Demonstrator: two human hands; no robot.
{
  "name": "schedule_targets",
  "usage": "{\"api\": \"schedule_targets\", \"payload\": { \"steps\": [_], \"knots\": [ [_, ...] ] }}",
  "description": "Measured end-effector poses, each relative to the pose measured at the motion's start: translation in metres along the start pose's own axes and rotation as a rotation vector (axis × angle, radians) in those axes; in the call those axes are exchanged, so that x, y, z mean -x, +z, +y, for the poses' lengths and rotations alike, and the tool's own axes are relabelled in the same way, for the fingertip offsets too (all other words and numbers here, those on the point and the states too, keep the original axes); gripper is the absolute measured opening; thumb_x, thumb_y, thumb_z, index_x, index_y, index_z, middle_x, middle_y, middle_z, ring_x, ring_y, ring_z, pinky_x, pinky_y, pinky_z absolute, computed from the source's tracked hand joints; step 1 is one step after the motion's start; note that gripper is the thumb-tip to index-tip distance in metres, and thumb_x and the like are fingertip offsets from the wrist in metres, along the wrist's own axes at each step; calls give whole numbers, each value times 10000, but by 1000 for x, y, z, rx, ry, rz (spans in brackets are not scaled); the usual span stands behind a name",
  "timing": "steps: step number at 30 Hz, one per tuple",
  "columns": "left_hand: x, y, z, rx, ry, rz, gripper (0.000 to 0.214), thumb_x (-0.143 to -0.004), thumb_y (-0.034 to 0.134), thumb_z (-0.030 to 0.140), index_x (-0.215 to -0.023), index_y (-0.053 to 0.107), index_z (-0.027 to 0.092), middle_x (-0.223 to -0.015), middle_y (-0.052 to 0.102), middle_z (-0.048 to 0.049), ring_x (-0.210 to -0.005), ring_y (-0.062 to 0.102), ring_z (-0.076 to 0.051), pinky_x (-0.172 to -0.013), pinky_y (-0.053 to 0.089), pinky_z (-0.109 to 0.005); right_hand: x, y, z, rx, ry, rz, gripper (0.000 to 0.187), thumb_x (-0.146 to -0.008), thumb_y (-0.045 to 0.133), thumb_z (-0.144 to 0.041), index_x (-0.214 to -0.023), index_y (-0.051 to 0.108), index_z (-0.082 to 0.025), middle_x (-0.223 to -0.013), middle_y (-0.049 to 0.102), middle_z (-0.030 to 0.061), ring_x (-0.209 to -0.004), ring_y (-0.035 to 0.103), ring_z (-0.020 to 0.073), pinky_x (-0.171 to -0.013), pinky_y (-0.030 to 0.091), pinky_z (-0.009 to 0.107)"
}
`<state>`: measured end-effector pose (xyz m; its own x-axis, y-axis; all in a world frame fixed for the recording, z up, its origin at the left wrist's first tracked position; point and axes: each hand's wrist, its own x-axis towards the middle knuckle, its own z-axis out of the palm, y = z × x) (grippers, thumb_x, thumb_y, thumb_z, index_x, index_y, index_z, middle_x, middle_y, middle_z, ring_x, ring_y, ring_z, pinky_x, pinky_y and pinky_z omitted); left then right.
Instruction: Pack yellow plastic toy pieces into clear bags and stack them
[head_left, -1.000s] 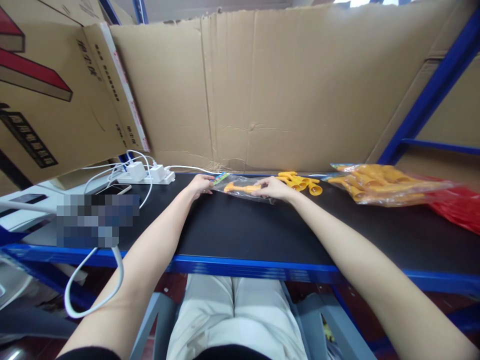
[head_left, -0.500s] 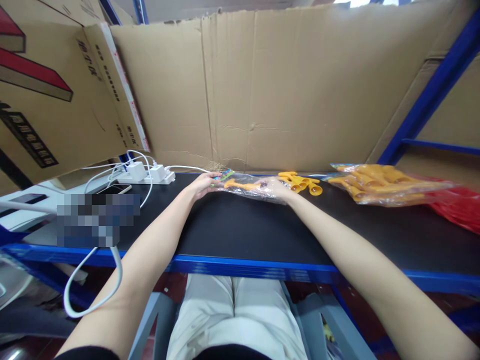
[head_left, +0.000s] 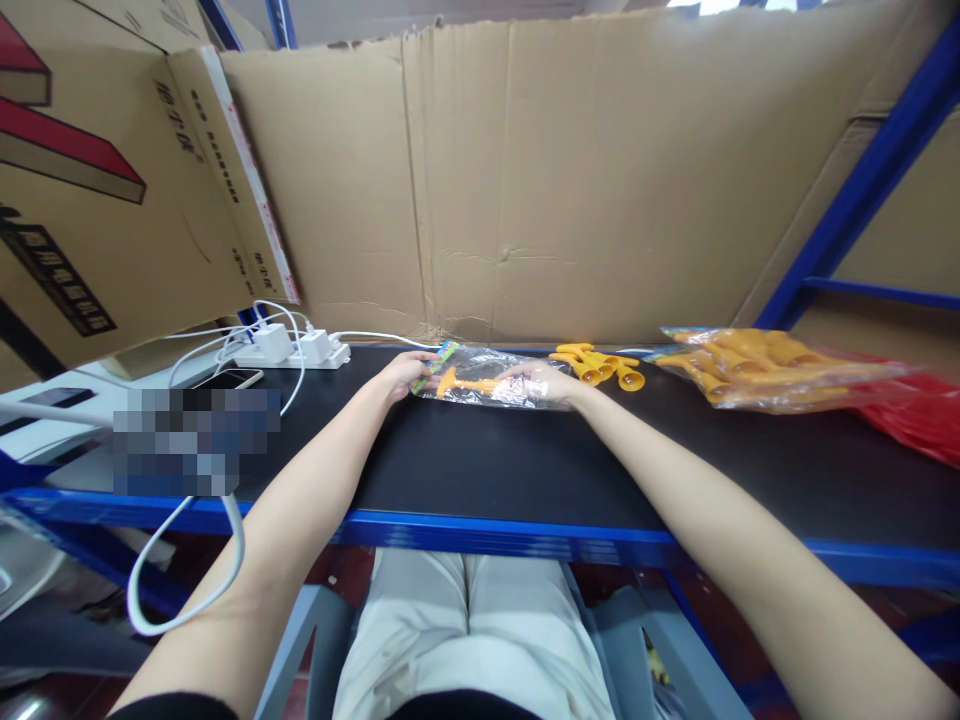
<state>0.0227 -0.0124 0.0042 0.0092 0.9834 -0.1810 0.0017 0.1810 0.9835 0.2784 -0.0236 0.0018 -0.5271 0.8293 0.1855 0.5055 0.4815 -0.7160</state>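
Note:
My left hand (head_left: 406, 378) is closed on the printed end of a clear plastic bag (head_left: 480, 360), at the middle of the black tabletop. Inside the bag lies an orange plastic toy trumpet (head_left: 452, 384), its wider end towards my left hand. My right hand (head_left: 546, 381) is at the bag's other end, fingers around the trumpet's thin end. Clear film shows about these fingers, and the hand seems to be partly within the bag. Just right of it rest several loose orange trumpets (head_left: 600, 368), flared ends facing me.
A filled clear bag of orange trumpets (head_left: 772, 368) lies at the right, beside red plastic (head_left: 919, 415). At the left are a power strip (head_left: 296, 350) with white cables and a phone (head_left: 225, 379). Cardboard (head_left: 585, 180) walls the back; a blue rail (head_left: 510, 530) edges the front.
The trumpet in the bag has shifted slightly left and down, and its wider end shows more clearly. The bag's printed end has turned more upright. Both hands have moved only a little.

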Motion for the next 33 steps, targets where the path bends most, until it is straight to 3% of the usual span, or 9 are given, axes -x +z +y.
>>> {"api": "schedule_targets", "payload": {
  "steps": [7, 11, 18, 28, 30, 33],
  "knots": [
    [0, 0, -2, 54, -57, -169, 402, -797, 561, 28, -1196, 546, 80, -886, 700, -113, -686, 686, -169, -662, 576, -294, -3, 6, -1, -201, 137, 90, 214, -666, 658, -220, -856, 727, -149, -934, 702, 72, -872, 640, 202, -791, 500, 305],
    [-4, -2, -3, 47, -34, -123, 400, -781, 588, 51, -1179, 565, 78, -894, 700, -110, -630, 670, -146, -625, 559, -268, -4, 7, -1, -229, 154, 67, 190, -688, 630, -203, -847, 725, -161, -963, 698, 66, -902, 634, 200, -842, 490, 329],
    [-4, -1, -3, -38, -18, -75, 370, -737, 572, 19, -1097, 616, 92, -812, 708, -75, -631, 655, -141, -628, 526, -249, 5, 5, -8, -146, 64, -82, 275, -676, 659, -220, -942, 713, -178, -1073, 677, 55, -1037, 592, 215, -950, 424, 362],
    [-10, -4, -7, -136, 57, -11, 280, -669, 622, 35, -937, 656, 111, -747, 693, -68, -664, 654, -163, -673, 513, -274, 5, 9, -2, -285, 114, -103, 373, -657, 716, -264, -1020, 689, -185, -1141, 647, 64, -1088, 566, 201, -977, 405, 330],
    [-10, -4, -7, -294, 129, 73, 270, -680, 597, 38, -932, 657, 116, -831, 697, -94, -778, 663, -196, -748, 509, -302, 4, 9, -2, -284, 112, -103, 356, -675, 700, -259, -1023, 686, -182, -1143, 646, 67, -1077, 571, 194, -971, 408, 328],
    [-10, -5, -9, -631, 396, 252, 320, -672, 586, 32, -967, 651, 139, -1071, 650, -118, -1059, 583, -252, -949, 428, -344, 3, 8, 0, -262, 67, -124, 325, -708, 672, -259, -1025, 682, -188, -1138, 648, 55, -1078, 570, 183, -992, 385, 345]
  ]
}}
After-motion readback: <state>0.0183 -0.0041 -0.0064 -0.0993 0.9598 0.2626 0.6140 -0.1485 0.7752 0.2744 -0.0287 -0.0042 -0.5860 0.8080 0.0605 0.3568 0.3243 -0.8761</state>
